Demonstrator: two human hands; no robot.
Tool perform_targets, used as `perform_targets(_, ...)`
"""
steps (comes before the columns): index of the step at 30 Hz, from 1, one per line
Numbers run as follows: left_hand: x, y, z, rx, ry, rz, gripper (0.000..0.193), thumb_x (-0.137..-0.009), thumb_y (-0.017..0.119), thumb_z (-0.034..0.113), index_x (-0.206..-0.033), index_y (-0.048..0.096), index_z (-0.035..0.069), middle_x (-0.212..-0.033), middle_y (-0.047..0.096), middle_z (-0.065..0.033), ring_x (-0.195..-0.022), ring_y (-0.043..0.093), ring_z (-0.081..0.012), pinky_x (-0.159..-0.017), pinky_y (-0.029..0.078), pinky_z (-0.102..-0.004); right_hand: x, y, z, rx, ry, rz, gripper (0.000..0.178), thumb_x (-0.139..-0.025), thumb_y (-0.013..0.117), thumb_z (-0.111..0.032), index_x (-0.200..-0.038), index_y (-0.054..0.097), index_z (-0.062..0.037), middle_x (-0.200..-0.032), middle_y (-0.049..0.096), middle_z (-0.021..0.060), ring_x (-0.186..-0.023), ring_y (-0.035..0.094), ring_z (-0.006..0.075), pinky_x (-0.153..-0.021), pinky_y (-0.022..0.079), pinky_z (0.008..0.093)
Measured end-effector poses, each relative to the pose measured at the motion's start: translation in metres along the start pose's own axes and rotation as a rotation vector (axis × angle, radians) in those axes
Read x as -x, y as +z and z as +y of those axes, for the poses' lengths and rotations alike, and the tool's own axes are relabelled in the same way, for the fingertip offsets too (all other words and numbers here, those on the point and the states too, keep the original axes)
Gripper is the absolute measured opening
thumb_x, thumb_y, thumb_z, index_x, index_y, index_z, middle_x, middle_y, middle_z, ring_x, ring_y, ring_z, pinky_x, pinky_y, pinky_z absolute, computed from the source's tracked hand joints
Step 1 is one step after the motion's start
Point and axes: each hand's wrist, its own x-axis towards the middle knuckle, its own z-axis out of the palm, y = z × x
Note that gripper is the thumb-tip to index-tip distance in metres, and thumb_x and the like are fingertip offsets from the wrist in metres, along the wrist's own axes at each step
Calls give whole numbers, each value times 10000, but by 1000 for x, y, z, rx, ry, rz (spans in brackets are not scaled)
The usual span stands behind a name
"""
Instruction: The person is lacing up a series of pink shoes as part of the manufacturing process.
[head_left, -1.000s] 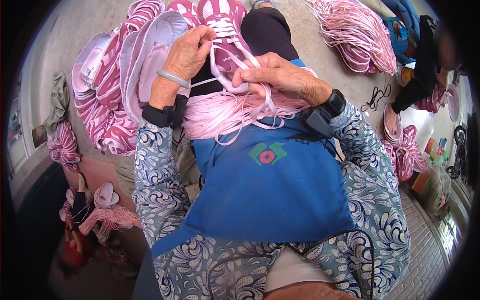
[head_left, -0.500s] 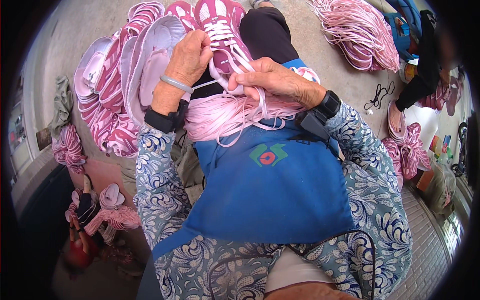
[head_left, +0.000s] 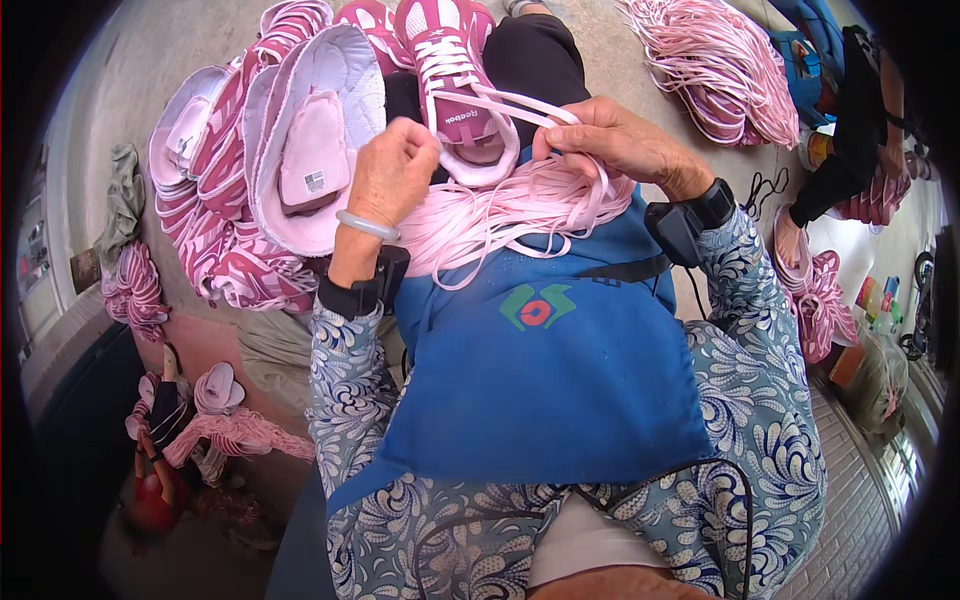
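Note:
A pink and white sneaker [head_left: 468, 115] rests on my lap, its toe pointing away and white lacing running up its tongue. To the right of it, my right hand [head_left: 625, 145] pinches a pale pink shoelace [head_left: 515, 105] stretched from the shoe's upper eyelets. At the shoe's left edge my left hand [head_left: 395, 175] is closed, fingers curled together; what they hold, if anything, is hidden. A thick bundle of pale pink shoelaces [head_left: 490, 225] lies across my lap on the blue apron [head_left: 550, 400], just below the shoe's heel opening.
Stacked pink shoe uppers [head_left: 315, 150] stand close on my left. A heap of pink laces [head_left: 710, 70] lies on the floor at the far right. Other people sit nearby, one with a bare foot [head_left: 790, 240] at right, another in red [head_left: 155, 500] at lower left.
My right hand has moved right and slightly up, drawing the laces out from the shoe. The left hand has come down and a little right, and the shoe's heel opening is now uncovered.

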Motion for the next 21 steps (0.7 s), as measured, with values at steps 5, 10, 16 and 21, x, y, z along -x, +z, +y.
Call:
perform_targets(5, 25, 42, -11, 912, -268, -174, 314, -915, 540, 284, -1017, 542, -13, -769, 626, -89, -482, 532, -91, -399, 442, -216, -21, 13, 12, 394, -248, 265, 351, -945, 459, -309, -898, 603, 7, -623, 506, 12, -561, 471, 78, -526, 391, 219)
perform_targets(10, 4, 65, -35, 1654, -410, -62, 144, -908, 564, 220, -847, 530, 94, -594, 516, -3, -417, 427, -64, -383, 380, -188, -23, 29, -4, 478, -280, 285, 322, -947, 446, -279, -898, 589, 5, -648, 499, 46, -593, 474, 124, -558, 404, 264)
perform_targets(16, 9, 73, -6, 1621, -238, 62, 175, -931, 514, 137, -761, 480, 115, -440, 314, 61, -355, 265, -45, -394, 328, -181, -6, 31, -15, 317, -219, 239, 321, -903, 448, -254, -892, 618, 18, -747, 601, 164, -681, 574, 251, -654, 448, 326)
perform_targets(21, 5, 85, -9, 1433, -55, 228, 106, -891, 581, 174, -896, 527, 82, -634, 512, 0, -546, 473, -98, -582, 443, -233, -6, 46, -23, 343, -238, 125, 302, -914, 454, -246, -884, 615, 9, -681, 560, 145, -623, 551, 226, -599, 435, 341)
